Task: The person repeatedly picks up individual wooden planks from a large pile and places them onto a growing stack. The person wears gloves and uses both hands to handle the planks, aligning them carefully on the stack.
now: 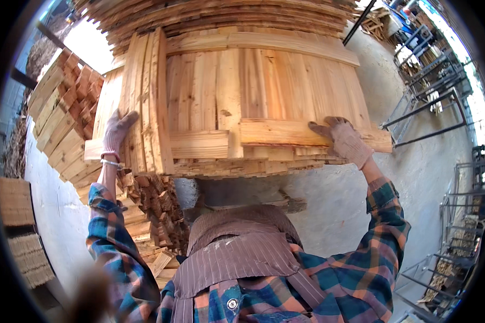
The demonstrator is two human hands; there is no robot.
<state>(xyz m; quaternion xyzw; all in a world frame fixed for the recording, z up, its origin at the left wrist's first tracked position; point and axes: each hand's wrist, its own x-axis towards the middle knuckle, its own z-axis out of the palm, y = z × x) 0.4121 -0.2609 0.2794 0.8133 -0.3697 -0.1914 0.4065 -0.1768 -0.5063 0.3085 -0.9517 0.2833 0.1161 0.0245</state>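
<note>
A broad layer of pale wooden boards (264,86) lies in front of me, with cross slats along its far and near edges. On its left part rests a narrow stack of boards (145,102) pointing away from me. My left hand (118,134), in a light work glove, presses against the left side of this stack, thumb and forefinger apart. At the right, my right hand (346,141), gloved too, grips the near wooden slat (280,132), its fingers reaching over the top face. The undersides of both hands are hidden.
Beyond the layer rises a pile of thin boards (226,13). Stacked wood blocks (64,102) stand at the left, above a concrete floor (431,156). Black metal frames (431,110) line the right side. More stacked boards (16,202) sit at far left.
</note>
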